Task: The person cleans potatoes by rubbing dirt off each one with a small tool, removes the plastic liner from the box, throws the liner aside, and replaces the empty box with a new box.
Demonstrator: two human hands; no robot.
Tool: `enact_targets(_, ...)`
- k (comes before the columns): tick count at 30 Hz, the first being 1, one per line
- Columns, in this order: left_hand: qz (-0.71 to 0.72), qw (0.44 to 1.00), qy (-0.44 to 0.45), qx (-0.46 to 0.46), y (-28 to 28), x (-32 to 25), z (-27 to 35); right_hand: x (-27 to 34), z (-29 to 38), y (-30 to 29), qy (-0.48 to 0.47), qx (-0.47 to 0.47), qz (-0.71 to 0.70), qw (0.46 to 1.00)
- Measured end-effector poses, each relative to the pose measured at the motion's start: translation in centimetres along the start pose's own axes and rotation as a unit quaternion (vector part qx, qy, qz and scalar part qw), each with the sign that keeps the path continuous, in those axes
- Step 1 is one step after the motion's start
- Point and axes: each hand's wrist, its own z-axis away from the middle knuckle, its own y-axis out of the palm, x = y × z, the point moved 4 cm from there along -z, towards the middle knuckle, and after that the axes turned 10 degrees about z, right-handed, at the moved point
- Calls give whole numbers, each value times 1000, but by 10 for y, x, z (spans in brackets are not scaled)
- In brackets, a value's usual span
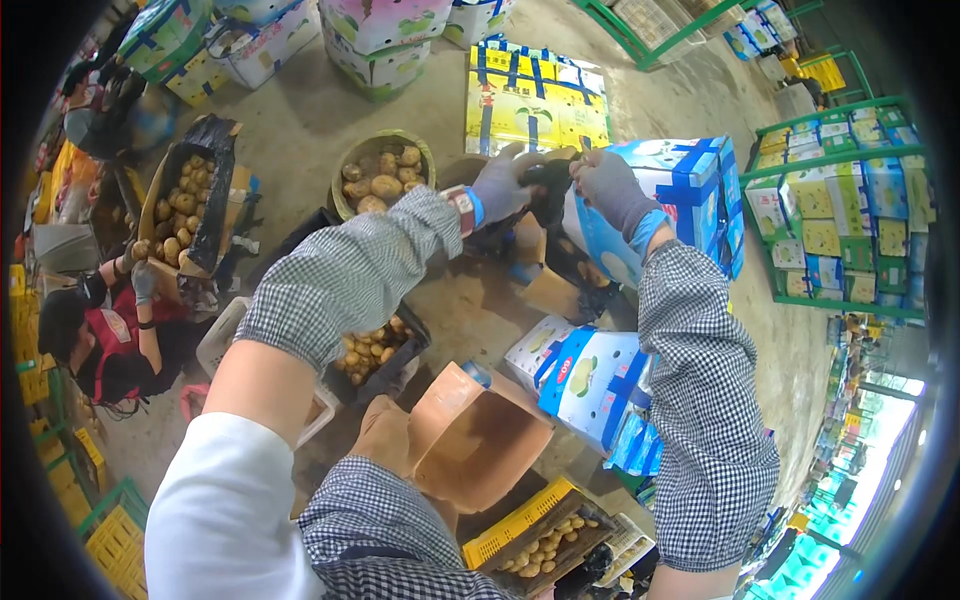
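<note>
Both hands wear grey knit gloves below checked sleeve covers. My left hand [504, 187] reaches forward with fingers bent against dark, crumpled material [551, 187], which looks like a black plastic bag or liner. My right hand [611, 184] has its fingertips pinched together at the right end of that material, just in front of a blue and white carton bound with blue tape [679, 180]. The fingers of my left hand partly merge with the dark material, so its grip is unclear. A round basket of potatoes [427, 161] stands left of my left hand.
Below my forearms lie an empty brown cardboard box [480, 450], a yellow crate [517, 525] with potatoes and a taped white carton [592, 382]. A person in a red apron [120, 337] handles potatoes at a black-lined box [217, 217]. Yellow cartons [536, 105] stand ahead; stacked cartons [847, 217] fill green racks.
</note>
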Motion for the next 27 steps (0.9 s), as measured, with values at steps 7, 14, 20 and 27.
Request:
enact_targets(7, 157, 974, -139, 87, 28, -29, -42, -26, 41, -17, -18, -142, 30, 989)
enact_targets(14, 135, 984, -100, 56, 24, -24, -53, -26, 37, 17, 59, -126, -1, 990)
enact_targets(20, 268, 944, -187, 46, 25, -29, -58, -54, 10, 23, 107, -169, -80, 977)
enact_targets(27, 162, 966, -203, 23, -27, -10, -54, 0, 20, -69, -44, -315, 117, 941)
